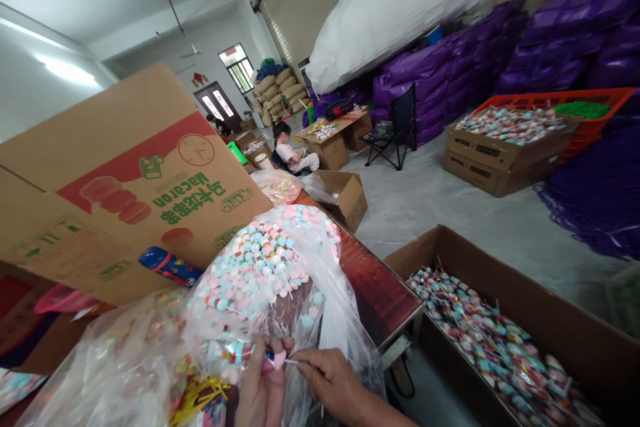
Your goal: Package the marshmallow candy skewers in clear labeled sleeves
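Note:
My left hand (263,383) is closed around a candy skewer (239,352) in a clear wrapper, with pink, blue and white pieces in a row. At its lower end, my right hand (333,377) pinches the thin white stick (291,361) between thumb and fingers. Just beyond both hands lies a large clear plastic bag (337,307) spread on the table. Many pastel candies on sticks (265,253) are heaped on it. Yellow twist ties (203,397) sit left of my left hand, partly covered by clear plastic.
A big cardboard box (130,167) stands at left, a blue bottle (170,265) before it. Right of the wooden table (373,287), an open carton (505,280) holds many wrapped skewers. Farther off are a folding chair (395,127), purple sacks (425,87) and a seated person (295,152).

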